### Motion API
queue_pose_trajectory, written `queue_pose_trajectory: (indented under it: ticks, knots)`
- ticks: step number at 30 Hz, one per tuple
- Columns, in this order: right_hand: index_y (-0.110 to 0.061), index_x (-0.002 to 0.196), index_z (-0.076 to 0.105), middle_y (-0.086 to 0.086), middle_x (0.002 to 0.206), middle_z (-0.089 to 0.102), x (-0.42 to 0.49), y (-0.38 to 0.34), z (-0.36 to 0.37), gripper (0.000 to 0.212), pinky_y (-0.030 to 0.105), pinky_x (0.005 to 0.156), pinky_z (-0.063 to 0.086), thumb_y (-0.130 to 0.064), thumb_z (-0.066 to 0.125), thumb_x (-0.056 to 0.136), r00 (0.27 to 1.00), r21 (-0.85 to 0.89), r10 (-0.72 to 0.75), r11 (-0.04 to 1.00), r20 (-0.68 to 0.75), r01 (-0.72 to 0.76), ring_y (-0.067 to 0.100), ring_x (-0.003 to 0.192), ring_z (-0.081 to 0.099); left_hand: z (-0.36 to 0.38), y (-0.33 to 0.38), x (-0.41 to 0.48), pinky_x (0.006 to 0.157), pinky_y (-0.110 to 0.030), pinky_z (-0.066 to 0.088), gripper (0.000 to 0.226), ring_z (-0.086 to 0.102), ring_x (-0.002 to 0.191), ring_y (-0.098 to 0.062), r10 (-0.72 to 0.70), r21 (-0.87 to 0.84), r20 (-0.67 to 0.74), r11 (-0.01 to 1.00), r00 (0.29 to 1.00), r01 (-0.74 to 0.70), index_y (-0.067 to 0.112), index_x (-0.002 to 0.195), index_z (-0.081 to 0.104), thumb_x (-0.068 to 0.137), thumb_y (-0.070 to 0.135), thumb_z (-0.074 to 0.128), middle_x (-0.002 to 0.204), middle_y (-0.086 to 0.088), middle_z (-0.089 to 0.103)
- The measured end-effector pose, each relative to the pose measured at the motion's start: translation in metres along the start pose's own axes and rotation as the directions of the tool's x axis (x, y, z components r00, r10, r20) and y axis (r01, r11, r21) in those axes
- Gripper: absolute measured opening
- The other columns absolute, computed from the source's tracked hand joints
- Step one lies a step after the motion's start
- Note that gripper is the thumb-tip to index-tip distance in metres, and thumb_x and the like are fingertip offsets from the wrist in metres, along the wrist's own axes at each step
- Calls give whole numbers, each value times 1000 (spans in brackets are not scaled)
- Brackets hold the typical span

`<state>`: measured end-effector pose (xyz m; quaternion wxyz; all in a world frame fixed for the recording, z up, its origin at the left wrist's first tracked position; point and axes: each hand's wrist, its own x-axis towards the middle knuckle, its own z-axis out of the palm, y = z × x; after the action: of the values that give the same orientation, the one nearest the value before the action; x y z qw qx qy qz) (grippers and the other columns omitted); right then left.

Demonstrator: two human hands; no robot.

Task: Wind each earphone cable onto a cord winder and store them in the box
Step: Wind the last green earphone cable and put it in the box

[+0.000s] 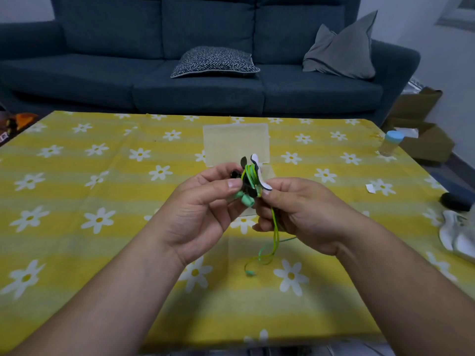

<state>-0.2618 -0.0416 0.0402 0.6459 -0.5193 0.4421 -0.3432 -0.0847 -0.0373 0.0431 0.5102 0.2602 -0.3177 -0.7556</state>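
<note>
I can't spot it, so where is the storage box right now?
In the head view, the clear box sits mid-table on the flowered tablecloth, just beyond the left hand and right hand.

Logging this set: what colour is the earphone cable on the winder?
The earphone cable is bright green, earbuds mint green; head view shows it best.

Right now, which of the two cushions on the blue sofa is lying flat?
The dark white-speckled cushion on the middle seat lies flat; the plain grey cushion stands propped upright.
</note>
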Motion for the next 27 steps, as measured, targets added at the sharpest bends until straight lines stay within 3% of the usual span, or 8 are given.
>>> queue_pose_trajectory:
  ticks: [4, 8, 11, 15, 18, 20, 23, 27]
  knots:
    - [-4, 92, 69, 3, 65, 48, -2, -2, -1, 23, 38, 81, 51, -14, 50, 101, 1000, 10, 3, 1000, -3, -3, 18, 63, 50, 0, 3, 0, 69, -26, 58, 21, 65, 89, -29, 15, 23, 3, 1000, 1000, -15, 7, 94, 63, 75, 0, 62, 110, -21, 69]
    - [0, 105, 69, 9, 70, 60, -6, -7, -6, 20, 26, 70, 54, 2, 51, 96, 1000, -39, 13, 999, 7, -12, 24, 69, 63, -3, 11, -1, 65, -24, 57, 20, 70, 77, -25, 81, 10, -3, 997, 997, -81, 8, 91, 62, 74, 0, 63, 99, -16, 71]
    - [2, 104, 67, 18, 86, 74, -6, -9, -12, 22, 28, 78, 58, 8, 50, 94, 995, -77, 12, 997, -97, -19, 28, 82, 72, -9, 18, 0, 67, -24, 57, 22, 69, 78, -18, 136, -48, -51, 989, 989, -138, 11, 87, 66, 66, 4, 67, 106, -17, 69]
    - [-6, 99, 69, 14, 94, 77, -6, -8, -27, 35, 32, 91, 54, 13, 40, 96, 967, -184, -6, 982, -256, -43, 23, 96, 73, -18, 28, 3, 69, -21, 55, 20, 64, 78, -15, 194, -78, -162, 975, 968, -208, 10, 92, 61, 74, 2, 59, 116, -19, 61]
    - [-11, 97, 68, 10, 92, 77, -7, -5, -46, 35, 42, 89, 55, 7, 39, 99, 916, -330, -41, 938, -400, -102, 24, 85, 75, -25, 37, 4, 70, -21, 54, 19, 65, 77, -14, 246, -124, -206, 954, 947, -275, 11, 92, 58, 76, 2, 56, 111, -15, 62]
    - [-8, 97, 67, 12, 86, 75, -9, -4, -60, 29, 44, 78, 58, 6, 41, 99, 872, -373, -55, 916, -486, -149, 26, 70, 74, -30, 42, 5, 71, -20, 54, 18, 65, 74, -13, 271, -128, -243, 943, 931, -307, 11, 92, 57, 77, 2, 55, 107, -12, 63]
    - [-6, 93, 67, 14, 77, 69, -14, -2, -79, 29, 33, 52, 52, 8, 42, 97, 798, -395, -45, 885, -601, -248, 24, 49, 59, -36, 48, 5, 73, -20, 54, 13, 65, 72, -12, 294, -119, -316, 931, 902, -346, 12, 92, 56, 89, 0, 50, 93, -7, 68]
    - [2, 89, 68, 12, 66, 59, -14, 5, -108, 29, 29, 56, 43, 11, 41, 93, 678, -385, 22, 809, -734, -444, 25, 56, 48, -40, 52, 6, 73, -21, 54, 13, 65, 71, -12, 312, -120, -348, 920, 884, -372, 11, 94, 56, 93, 1, 48, 96, -8, 66]
